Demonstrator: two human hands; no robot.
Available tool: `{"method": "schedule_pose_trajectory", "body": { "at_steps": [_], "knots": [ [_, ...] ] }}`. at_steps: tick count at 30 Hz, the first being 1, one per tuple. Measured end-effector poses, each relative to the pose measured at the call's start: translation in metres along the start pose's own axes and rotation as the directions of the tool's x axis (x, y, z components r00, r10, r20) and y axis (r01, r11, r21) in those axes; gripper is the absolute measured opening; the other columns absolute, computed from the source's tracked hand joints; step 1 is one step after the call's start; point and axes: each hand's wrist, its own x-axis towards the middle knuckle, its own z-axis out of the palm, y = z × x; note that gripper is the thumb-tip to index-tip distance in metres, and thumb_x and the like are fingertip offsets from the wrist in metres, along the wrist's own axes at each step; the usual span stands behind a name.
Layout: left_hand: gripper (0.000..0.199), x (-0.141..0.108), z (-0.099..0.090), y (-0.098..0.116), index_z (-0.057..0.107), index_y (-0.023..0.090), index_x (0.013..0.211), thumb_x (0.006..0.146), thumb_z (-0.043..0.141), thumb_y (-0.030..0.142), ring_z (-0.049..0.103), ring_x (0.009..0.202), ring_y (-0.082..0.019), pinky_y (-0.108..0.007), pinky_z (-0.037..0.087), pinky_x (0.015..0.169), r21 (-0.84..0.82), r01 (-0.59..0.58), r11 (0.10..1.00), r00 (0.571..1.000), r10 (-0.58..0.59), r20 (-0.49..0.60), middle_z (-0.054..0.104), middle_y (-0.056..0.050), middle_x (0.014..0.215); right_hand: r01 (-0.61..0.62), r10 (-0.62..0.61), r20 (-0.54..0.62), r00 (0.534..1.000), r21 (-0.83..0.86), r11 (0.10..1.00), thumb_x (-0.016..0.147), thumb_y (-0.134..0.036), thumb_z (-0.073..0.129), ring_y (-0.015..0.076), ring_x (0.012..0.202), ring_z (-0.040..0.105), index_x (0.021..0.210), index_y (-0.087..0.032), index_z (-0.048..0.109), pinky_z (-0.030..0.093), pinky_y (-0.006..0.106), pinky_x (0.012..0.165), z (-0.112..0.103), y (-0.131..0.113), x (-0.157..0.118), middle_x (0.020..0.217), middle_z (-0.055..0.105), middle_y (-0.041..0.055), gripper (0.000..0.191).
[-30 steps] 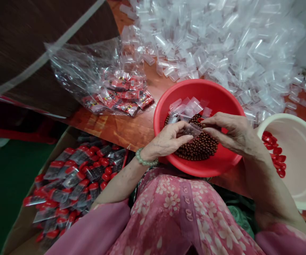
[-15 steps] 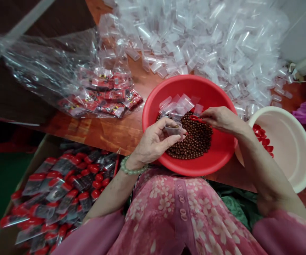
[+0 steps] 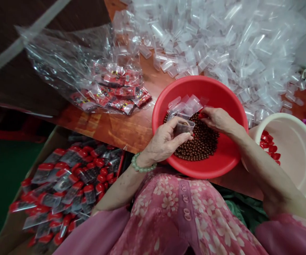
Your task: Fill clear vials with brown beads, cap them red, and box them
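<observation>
My left hand (image 3: 166, 140), a green bead bracelet at its wrist, grips a small clear plastic container (image 3: 184, 127) over the red basin (image 3: 200, 173); something brown shows inside it. My right hand (image 3: 218, 119) pinches a small red piece (image 3: 202, 115) that its fingers largely hide, just above the brown beads (image 3: 195, 147). Several clear empty containers (image 3: 186, 106) lie on the beads at the basin's far side.
Clear containers (image 3: 208, 42) are heaped behind the basin. A white basin (image 3: 298, 152) with red caps (image 3: 268, 141) stands at the right. Red packets (image 3: 123, 92) in a plastic bag lie left on the table (image 3: 131, 131). Red-capped filled containers (image 3: 75, 184) fill a box below left.
The whole view has shifted, so the scene sits further right. My right hand has turned lower over the beads, and the red piece in it is now mostly hidden.
</observation>
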Motion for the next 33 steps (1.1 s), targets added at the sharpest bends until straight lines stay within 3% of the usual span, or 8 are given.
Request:
{"method": "schedule_pose_trajectory", "body": {
  "at_steps": [2,5,7,10,15,20,23,33],
  "knots": [
    [0.025,0.001,0.0,0.0,0.057,0.018,0.106,0.093,0.069,0.036,0.069,0.086,-0.012,-0.026,0.054,0.083,-0.015,-0.003,1.0,1.0,0.003,0.017,0.068,-0.003,0.097,0.042,-0.007,-0.104,0.995,0.333,0.942,0.094,-0.032,0.058,0.0207,0.087,0.067,0.113,-0.014,0.072,0.049,0.03,0.077,-0.006,-0.001,-0.011,0.102,0.076,0.0105,0.029],
    [0.023,0.002,0.0,0.0,0.057,0.018,0.106,0.094,0.067,0.035,0.065,0.084,-0.011,-0.025,0.053,0.082,-0.021,-0.012,1.0,0.998,0.013,0.058,0.066,-0.003,0.098,0.103,0.014,-0.129,0.992,0.845,0.524,0.091,-0.045,0.067,0.0145,0.072,0.065,0.117,-0.019,0.07,0.05,0.026,0.066,-0.013,-0.018,-0.029,0.091,0.073,0.0033,0.037],
    [0.022,0.003,0.0,0.0,0.057,0.018,0.106,0.095,0.065,0.036,0.063,0.083,-0.011,-0.025,0.053,0.081,-0.007,-0.011,1.0,0.996,0.012,0.084,0.064,-0.003,0.096,0.122,0.019,-0.131,0.991,0.961,0.246,0.087,-0.046,0.074,0.0104,0.062,0.061,0.121,-0.023,0.067,0.049,0.024,0.059,-0.015,-0.036,-0.039,0.088,0.069,-0.0009,0.042],
    [0.022,0.004,-0.001,0.0,0.057,0.018,0.105,0.096,0.064,0.037,0.06,0.081,-0.011,-0.026,0.051,0.079,0.025,-0.003,1.0,0.995,0.0,0.104,0.063,-0.003,0.094,0.164,0.025,-0.167,0.986,0.982,0.096,0.084,-0.045,0.08,0.0059,0.053,0.052,0.115,-0.024,0.068,0.045,0.022,0.052,-0.016,-0.061,-0.046,0.091,0.068,-0.002,0.039],
    [0.028,0.003,-0.003,0.001,0.059,0.018,0.108,0.095,0.063,0.043,0.059,0.078,-0.015,-0.03,0.05,0.077,0.111,0.027,0.993,0.992,-0.041,0.123,0.064,-0.003,0.088,0.211,-0.033,-0.209,0.977,0.949,0.236,0.092,-0.053,0.071,0.0091,0.051,0.05,0.11,-0.021,0.072,0.045,0.024,0.052,-0.016,-0.075,-0.047,0.066,0.058,-0.0039,0.037],
    [0.035,0.007,-0.005,-0.001,0.062,0.019,0.124,0.096,0.061,0.039,0.063,0.097,-0.022,-0.037,0.053,0.093,0.21,-0.044,0.977,0.992,0.018,0.128,0.069,-0.006,0.105,0.43,-0.143,-0.449,0.882,0.644,0.633,0.096,-0.048,0.068,0.0179,0.086,0.066,0.109,-0.023,0.076,0.057,0.033,0.082,-0.024,-0.077,-0.052,0.098,0.071,0.0062,0.029],
    [0.036,0.007,-0.005,-0.002,0.06,0.018,0.127,0.096,0.058,0.036,0.063,0.111,-0.026,-0.043,0.05,0.104,0.242,-0.06,0.968,0.991,0.028,0.133,0.068,-0.008,0.117,0.475,-0.226,-0.502,0.835,0.448,0.757,0.099,-0.043,0.063,0.0201,0.091,0.066,0.115,-0.023,0.076,0.057,0.034,0.086,-0.027,-0.079,-0.054,0.1,0.071,0.009,0.029],
    [0.017,0.006,-0.002,0.002,0.059,0.019,0.105,0.096,0.056,0.033,0.061,0.088,-0.022,-0.038,0.051,0.084,0.361,-0.047,0.931,0.996,0.019,0.082,0.066,-0.005,0.098,0.395,-0.192,-0.442,0.876,0.432,0.81,0.103,-0.035,0.055,0.0221,0.101,0.074,0.135,-0.026,0.068,0.06,0.036,0.093,-0.026,-0.076,-0.061,0.116,0.077,0.0083,0.036]
  ]
}}
